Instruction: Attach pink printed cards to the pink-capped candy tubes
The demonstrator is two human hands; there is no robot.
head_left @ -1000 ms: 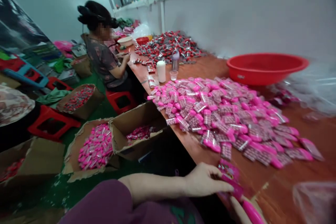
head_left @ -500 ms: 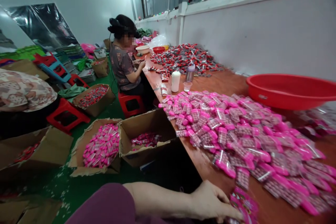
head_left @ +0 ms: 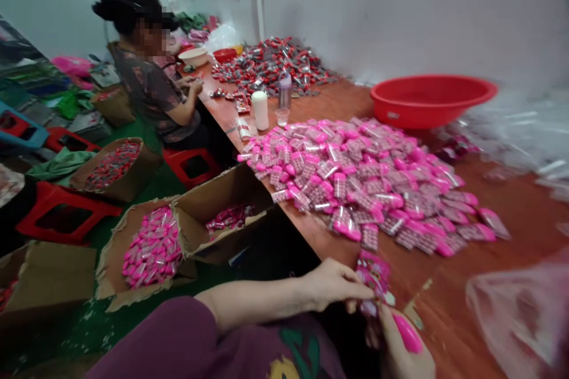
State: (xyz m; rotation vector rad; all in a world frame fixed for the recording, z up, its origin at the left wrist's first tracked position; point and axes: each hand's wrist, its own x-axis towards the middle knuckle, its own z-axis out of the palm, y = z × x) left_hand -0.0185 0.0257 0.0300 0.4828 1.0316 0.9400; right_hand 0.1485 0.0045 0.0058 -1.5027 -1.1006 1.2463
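Observation:
My left hand (head_left: 338, 285) is closed in a pinch at the table's front edge. What sits between its fingertips is too blurred to make out. Beside those fingers lie pink printed cards or packets (head_left: 373, 269). My right hand (head_left: 400, 346), at the bottom, has its fingers wrapped round a small pack with a bright pink rounded cap (head_left: 406, 333). Most of that pack is hidden by the hand. The fingertips of both hands nearly meet. Beyond them spreads a large heap of clear packs with pink ends (head_left: 355, 172), showing rows of small round pieces.
A red basin (head_left: 433, 100) stands behind the heap, with clear plastic bags (head_left: 524, 130) to its right. A white bottle (head_left: 259, 110) and small cup (head_left: 282, 116) stand farther back. Cardboard boxes (head_left: 106, 266) line the floor at left. A co-worker (head_left: 151, 83) sits along the table.
My view has turned right and down. My right hand has come into view with a pink-capped pack, close to my left hand. My left hand stays beside the pink printed cards.

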